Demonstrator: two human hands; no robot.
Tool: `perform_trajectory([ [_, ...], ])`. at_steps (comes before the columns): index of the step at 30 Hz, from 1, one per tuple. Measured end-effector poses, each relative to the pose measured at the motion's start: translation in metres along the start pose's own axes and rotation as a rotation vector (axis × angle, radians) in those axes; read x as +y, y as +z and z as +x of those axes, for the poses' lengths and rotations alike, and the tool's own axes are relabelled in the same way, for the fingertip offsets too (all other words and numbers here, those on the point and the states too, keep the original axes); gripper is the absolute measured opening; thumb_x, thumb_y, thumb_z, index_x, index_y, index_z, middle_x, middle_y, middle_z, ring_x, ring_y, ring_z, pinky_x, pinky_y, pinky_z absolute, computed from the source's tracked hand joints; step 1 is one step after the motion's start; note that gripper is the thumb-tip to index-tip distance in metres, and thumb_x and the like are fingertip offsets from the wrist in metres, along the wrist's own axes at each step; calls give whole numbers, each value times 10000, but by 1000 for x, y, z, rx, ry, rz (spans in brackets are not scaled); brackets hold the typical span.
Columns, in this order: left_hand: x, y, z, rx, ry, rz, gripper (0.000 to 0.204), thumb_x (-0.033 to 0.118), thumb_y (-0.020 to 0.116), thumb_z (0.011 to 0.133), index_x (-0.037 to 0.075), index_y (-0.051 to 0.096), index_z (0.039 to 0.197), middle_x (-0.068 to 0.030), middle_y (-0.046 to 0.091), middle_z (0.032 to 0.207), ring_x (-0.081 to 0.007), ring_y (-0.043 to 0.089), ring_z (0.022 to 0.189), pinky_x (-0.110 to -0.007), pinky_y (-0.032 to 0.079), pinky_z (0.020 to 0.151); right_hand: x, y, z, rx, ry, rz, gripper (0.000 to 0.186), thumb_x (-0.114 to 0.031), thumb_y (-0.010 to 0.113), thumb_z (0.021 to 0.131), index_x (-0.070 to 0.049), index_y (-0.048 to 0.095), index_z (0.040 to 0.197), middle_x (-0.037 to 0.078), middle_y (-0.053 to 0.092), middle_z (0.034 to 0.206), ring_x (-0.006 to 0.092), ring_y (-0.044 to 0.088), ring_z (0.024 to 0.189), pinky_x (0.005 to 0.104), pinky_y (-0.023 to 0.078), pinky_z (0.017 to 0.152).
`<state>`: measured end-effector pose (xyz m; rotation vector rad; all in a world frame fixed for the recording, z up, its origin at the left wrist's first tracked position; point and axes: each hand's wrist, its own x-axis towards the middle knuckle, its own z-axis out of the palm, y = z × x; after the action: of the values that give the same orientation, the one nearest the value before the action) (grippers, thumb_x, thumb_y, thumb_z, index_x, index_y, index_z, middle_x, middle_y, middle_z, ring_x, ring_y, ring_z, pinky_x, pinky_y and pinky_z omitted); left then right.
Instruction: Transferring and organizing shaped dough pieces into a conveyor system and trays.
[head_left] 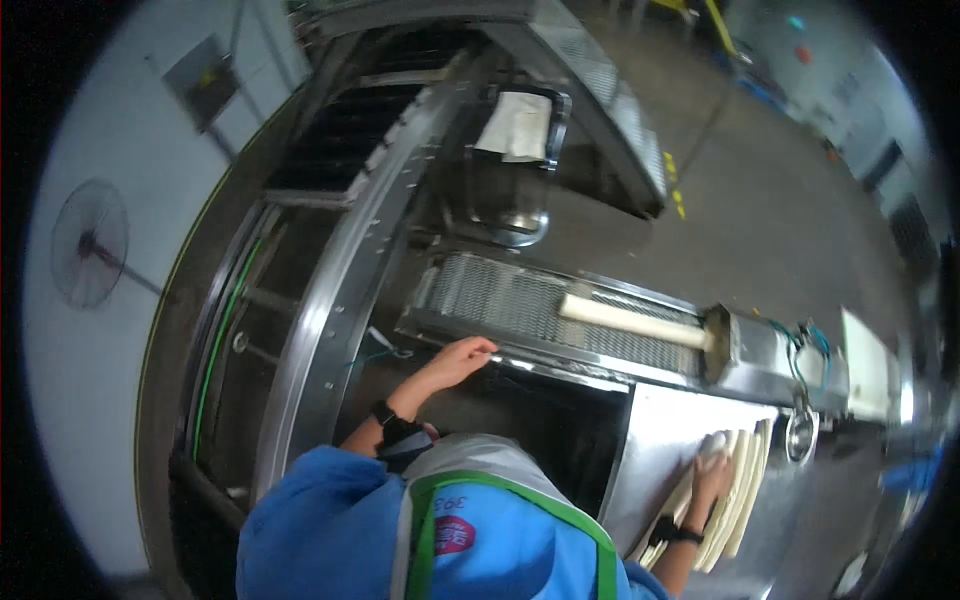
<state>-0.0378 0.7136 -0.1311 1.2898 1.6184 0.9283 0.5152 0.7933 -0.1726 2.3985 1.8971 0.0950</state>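
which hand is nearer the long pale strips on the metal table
Right: the right hand is on the strips; the left hand is well to their left, beside the mesh conveyor.

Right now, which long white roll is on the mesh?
The lone roll ending at the metal box; the other rolls lie together by the right hand.

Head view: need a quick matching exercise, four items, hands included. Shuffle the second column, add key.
1. left hand
2. right hand
3. lone pale roll
4. round fan

A. lying lengthwise on the mesh bed
B. in front of the pale wall
C. at the pale strips on the metal table
D. by the near edge of the mesh bed

Pairs: 1-D, 2-C, 3-A, 4-B
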Motion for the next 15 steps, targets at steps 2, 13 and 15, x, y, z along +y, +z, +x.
perform_trajectory([
  [2, -5, 0, -6, -16, -16, 39, 257, 195, 497, 817, 47, 536, 1024, -92, 573, 952, -177, 549, 842, -290, 427, 746, -6, -26, -30, -165, 7, 114, 720, -450, 636, 675, -79, 369, 1231, 195, 297, 1309, 325, 253, 1230, 414, 236, 1008],
  [13, -12, 42, 36, -150, 183, 268, 275, 157, 504, 796, 73, 520, 1058, -119, 495, 1103, -239, 441, 1058, -363, 339, 885, 29, 14, -151, -84, -14, 117, 824, -434, 719, 577, 14, 407, 1194, 296, 252, 1286, 418, 296, 1173, 441, 296, 954],
  [15, -1, 46, 59, 41, 154, 445, 322, 134, 511, 769, 90, 493, 1087, -129, 408, 1203, -273, 333, 1158, -415, 243, 961, 26, 10, -162, -68, 36, 139, 766, -401, 721, 588, 18, 435, 1162, 297, 255, 1284, 419, 321, 1156, 444, 321, 932],
])
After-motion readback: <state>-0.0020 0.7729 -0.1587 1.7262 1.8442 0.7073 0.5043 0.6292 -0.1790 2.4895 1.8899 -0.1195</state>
